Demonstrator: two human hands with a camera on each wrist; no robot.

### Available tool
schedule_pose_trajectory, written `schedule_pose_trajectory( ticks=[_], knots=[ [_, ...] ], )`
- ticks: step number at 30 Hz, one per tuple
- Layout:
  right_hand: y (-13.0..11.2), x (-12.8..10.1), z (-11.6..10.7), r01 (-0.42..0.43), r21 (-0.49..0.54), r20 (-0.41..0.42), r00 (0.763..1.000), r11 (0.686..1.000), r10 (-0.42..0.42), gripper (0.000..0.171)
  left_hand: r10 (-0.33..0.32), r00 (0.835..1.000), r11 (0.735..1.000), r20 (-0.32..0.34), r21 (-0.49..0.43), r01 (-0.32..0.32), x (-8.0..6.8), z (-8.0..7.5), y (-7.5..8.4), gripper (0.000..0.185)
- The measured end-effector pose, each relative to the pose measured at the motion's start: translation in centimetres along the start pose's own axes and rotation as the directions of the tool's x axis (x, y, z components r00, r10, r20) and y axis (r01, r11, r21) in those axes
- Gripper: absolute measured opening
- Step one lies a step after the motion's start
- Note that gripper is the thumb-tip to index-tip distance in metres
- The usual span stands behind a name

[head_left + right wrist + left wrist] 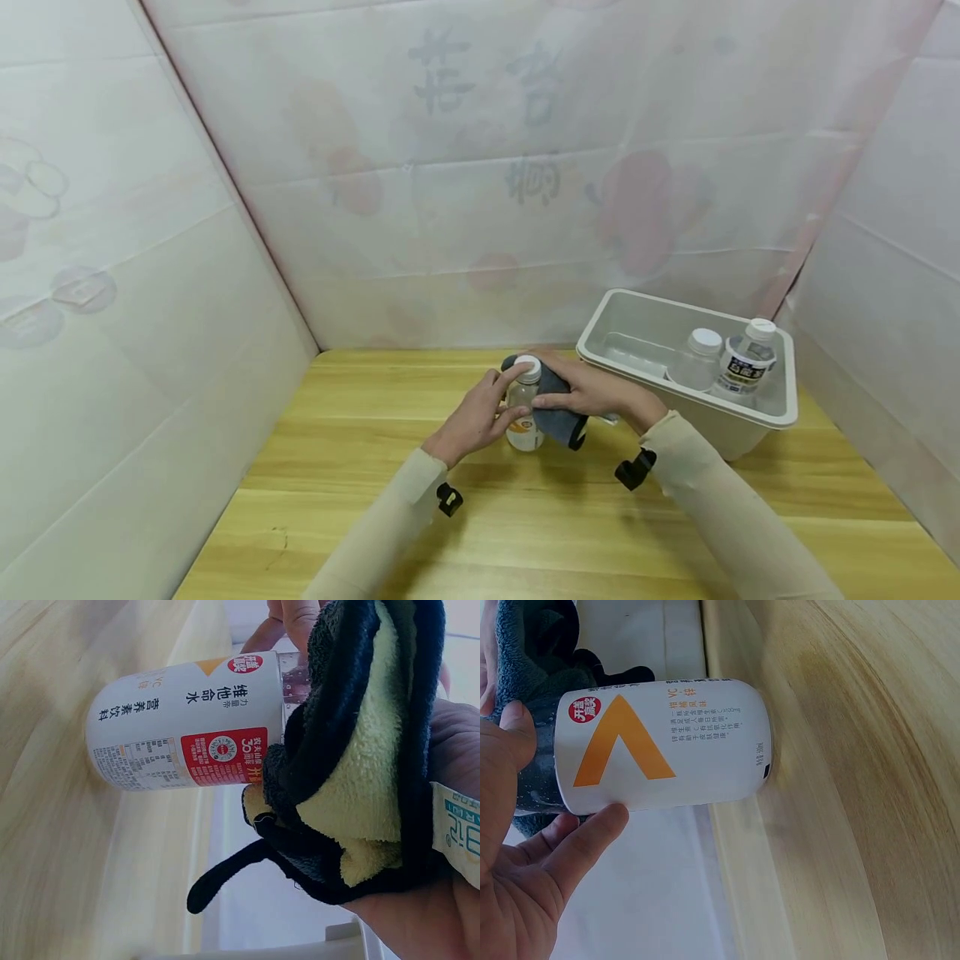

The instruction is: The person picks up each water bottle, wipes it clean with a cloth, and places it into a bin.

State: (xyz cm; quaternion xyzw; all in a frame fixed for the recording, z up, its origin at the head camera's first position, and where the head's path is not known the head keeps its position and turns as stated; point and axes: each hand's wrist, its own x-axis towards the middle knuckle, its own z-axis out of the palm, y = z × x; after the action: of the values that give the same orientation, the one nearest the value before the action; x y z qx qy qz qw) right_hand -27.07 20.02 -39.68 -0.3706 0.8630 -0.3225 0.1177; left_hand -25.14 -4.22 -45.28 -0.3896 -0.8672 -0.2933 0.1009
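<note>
The small bottle (524,407) stood upright on the table (570,533), just left of the bin (780,408). The left hand (474,417) pinched its wet neck between thumb and fingers; the right hand (592,390) pressed a folded cloth (558,408) against it. It looked light, stiff and slippery, best held at the labelled middle. The bin held two more capped bottles (723,360).
</note>
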Motion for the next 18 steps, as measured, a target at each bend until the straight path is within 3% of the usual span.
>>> schedule_pose_trajectory(
  ticks=[5,18],
  knots=[
    [0.12,-0.10,-0.08,-0.014,-0.013,0.010,1.000,1.000,0.015,0.078,-0.008,1.000,0.999,0.018,0.038,0.007,0.10,-0.05,0.03,0.067],
    [0.62,-0.13,0.03,-0.046,0.026,0.022,0.999,0.999,0.046,0.080,0.008,1.000,1.000,0.006,0.027,-0.008,0.13,-0.03,-0.01,0.067]
  ],
)
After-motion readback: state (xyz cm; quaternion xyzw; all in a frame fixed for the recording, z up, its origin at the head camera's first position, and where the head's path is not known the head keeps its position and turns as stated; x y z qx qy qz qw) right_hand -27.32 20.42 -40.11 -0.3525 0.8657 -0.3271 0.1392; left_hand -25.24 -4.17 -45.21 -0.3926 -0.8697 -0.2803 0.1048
